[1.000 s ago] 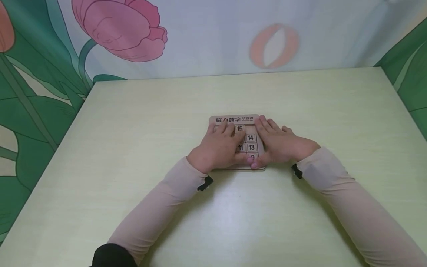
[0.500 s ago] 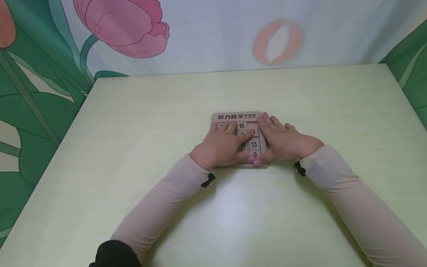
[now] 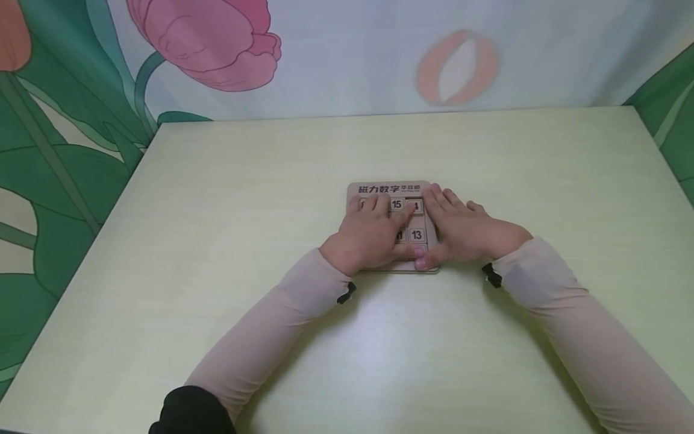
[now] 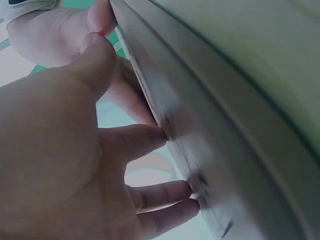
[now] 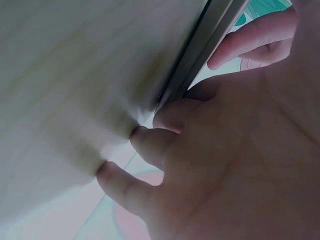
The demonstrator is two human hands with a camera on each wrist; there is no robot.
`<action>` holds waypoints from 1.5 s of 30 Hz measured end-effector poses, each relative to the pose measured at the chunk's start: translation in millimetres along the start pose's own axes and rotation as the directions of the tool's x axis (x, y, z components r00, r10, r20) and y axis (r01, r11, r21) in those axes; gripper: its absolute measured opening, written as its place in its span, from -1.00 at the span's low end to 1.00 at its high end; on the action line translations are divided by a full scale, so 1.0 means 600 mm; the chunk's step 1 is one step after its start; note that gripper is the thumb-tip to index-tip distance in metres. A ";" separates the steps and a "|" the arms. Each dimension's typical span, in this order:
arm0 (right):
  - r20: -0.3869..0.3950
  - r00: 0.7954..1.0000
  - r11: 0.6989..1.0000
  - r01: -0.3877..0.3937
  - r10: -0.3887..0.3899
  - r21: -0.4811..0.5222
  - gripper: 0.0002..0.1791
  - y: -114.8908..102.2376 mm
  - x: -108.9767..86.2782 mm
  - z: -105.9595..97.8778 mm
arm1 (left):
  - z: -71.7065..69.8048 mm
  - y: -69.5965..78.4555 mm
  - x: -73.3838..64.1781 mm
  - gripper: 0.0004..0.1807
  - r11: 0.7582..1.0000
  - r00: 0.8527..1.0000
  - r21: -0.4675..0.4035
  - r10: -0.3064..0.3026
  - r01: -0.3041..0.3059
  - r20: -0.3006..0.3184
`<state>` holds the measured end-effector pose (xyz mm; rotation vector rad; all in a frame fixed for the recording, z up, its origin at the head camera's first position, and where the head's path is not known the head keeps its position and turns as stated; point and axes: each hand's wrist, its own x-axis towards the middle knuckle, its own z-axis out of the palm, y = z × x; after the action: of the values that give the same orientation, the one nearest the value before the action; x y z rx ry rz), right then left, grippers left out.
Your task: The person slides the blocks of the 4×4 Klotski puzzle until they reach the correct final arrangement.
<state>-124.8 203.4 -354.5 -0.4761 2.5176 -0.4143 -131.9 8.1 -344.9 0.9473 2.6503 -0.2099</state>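
A flat number sliding puzzle (image 3: 386, 189) with square tiles lies on the table, a line of printed characters along its far edge. My left hand (image 3: 365, 238) spreads over its left part and hides many tiles. The left index fingertip presses a partly covered tile (image 3: 417, 207) in the far right corner, beside the 15 tile (image 3: 397, 204). My right hand (image 3: 466, 232) lies along the puzzle's right edge, its thumb at the near right corner close to the left thumb. In the right wrist view, fingertips (image 5: 107, 172) of the right hand touch the table by the puzzle's side.
The pale table (image 3: 244, 181) reaches away on every side of the puzzle. Behind it hangs a light backdrop (image 3: 347, 60) printed with a pink flower (image 3: 217, 48) and green leaves. A dark rounded object (image 3: 192, 411) shows beside the left sleeve.
The left index finger has moved away from me, and the 14 tile has slid with it into the far right corner beside the 15. The right hand stays at the puzzle's edge.
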 end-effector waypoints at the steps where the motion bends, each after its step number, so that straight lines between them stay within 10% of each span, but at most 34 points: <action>1: -0.001 1.000 1.000 0.000 0.000 0.000 0.58 0.001 0.000 0.000 | 0.000 0.001 0.001 -0.04 1.000 1.000 0.006 -0.001 0.001 -0.003; 12: -0.005 1.000 1.000 0.004 -0.004 -0.011 0.56 0.005 -0.008 0.006 | 0.008 0.003 0.011 -0.01 1.000 0.999 0.008 -0.021 0.021 -0.029; 24: -0.017 1.000 1.000 0.018 -0.018 -0.002 0.56 0.007 -0.005 0.005 | -0.024 -0.002 -0.019 -0.23 0.976 0.982 -0.144 0.173 -0.162 0.072; 45: -0.013 1.000 1.000 0.008 -0.008 -0.005 0.58 -0.003 0.002 0.003 | -0.027 0.003 -0.030 -0.16 0.951 0.948 -0.215 0.260 -0.220 0.181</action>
<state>-124.2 201.2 -355.7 -0.4873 2.5310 -0.4153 -121.6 2.6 -323.8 1.1076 2.2919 0.0066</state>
